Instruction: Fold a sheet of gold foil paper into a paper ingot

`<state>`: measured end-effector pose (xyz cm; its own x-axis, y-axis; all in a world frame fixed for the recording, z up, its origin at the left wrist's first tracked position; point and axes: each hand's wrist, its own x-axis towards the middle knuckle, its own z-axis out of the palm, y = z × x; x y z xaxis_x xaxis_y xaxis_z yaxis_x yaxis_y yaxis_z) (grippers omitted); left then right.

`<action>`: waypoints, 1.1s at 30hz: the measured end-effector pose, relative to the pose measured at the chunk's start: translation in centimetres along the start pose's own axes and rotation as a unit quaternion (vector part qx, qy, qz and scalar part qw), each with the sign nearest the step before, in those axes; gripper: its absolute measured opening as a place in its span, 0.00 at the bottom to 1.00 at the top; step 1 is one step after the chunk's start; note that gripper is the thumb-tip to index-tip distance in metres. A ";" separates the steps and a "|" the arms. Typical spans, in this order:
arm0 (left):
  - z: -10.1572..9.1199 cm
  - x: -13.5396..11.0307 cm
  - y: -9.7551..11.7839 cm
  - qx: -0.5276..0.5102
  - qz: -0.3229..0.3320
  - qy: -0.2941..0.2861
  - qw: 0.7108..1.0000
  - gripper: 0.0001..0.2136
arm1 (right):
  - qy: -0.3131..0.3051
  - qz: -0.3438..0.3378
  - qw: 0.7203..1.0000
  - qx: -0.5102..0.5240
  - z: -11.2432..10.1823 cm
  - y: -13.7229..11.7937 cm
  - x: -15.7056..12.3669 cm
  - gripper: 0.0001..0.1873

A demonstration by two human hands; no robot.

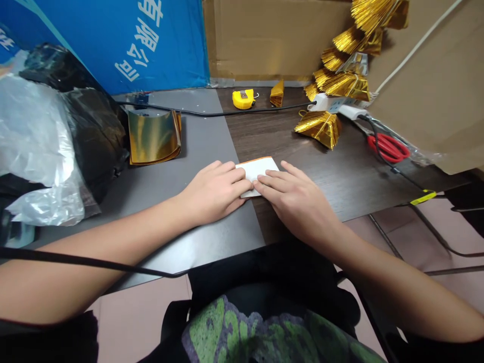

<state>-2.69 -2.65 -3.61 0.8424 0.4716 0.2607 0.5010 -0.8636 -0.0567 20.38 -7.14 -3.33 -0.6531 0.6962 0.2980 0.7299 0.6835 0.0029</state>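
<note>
One white paper lies partly beneath the fingers: left hand curled over its left edge, grip unclear; right hand unclenched, resting on top.

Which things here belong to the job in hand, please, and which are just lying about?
Likely job things:
- white paper under left hand and right hand
- gold sheets
- folded gold pieces

Seemingly lying about:
- yellow tape measure
- power strip
- plastic bags
</note>
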 end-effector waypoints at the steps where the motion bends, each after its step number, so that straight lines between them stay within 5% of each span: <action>1: 0.0 0.0 -0.1 -0.012 0.000 -0.005 1.000 0.12 | -0.004 0.002 1.000 0.009 0.3 0.2 -0.3 0.21; 13: 0.3 0.1 -3.7 -0.301 0.055 -0.034 0.951 0.25 | 0.004 -0.008 0.995 0.097 1.0 1.4 -1.6 0.19; 21: 0.6 0.0 -3.9 -0.262 0.091 -0.019 0.960 0.19 | -0.006 -0.032 0.996 0.084 0.5 0.4 -1.7 0.22; 33: -0.1 0.2 -2.9 -0.214 0.085 -0.044 0.972 0.22 | -0.020 -0.003 0.996 0.090 0.3 -1.5 -2.0 0.25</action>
<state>-3.95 -0.04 -3.31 0.9292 0.3124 0.1976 0.2401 -0.9165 0.3200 20.59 -9.50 -4.21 -0.6672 0.6979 0.2603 0.6804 0.7133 -0.1681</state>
